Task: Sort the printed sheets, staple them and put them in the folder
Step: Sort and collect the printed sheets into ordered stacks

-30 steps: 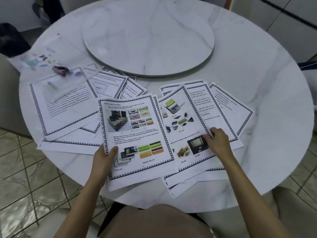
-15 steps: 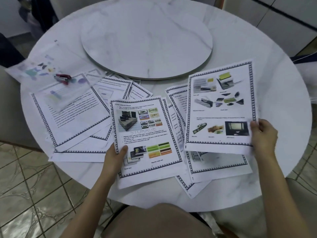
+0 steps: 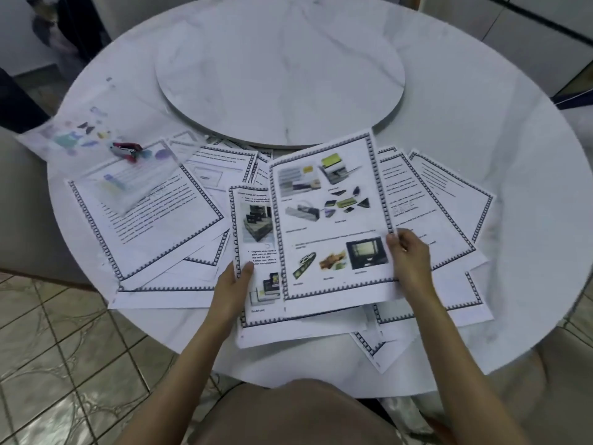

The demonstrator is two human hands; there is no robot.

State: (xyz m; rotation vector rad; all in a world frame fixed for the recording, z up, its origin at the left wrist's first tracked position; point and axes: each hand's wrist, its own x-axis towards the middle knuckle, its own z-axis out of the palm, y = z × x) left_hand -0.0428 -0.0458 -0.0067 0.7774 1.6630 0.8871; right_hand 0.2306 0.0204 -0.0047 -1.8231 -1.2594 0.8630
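Several printed sheets with chequered borders lie fanned over the near half of the round table [image 3: 481, 123]. My right hand [image 3: 409, 260] pinches the right edge of a picture sheet [image 3: 333, 220], which overlaps a second picture sheet [image 3: 253, 245]. My left hand [image 3: 232, 287] grips that lower sheet at its left edge, thumb on top. A text sheet [image 3: 154, 220] lies at the left, more text sheets [image 3: 442, 200] at the right. A red stapler [image 3: 126, 150] rests on a clear plastic folder [image 3: 80, 136] at the far left.
A raised round turntable [image 3: 279, 65] fills the table's middle. Tiled floor [image 3: 57, 364] shows below left. Chair backs stand at the left edge and lower right. Cabinets [image 3: 529, 33] run behind the table on the right.
My right hand picked the picture sheet off the right pile, lifted it, then carried it left and down over the sheet in my left hand. The left hand stayed put.
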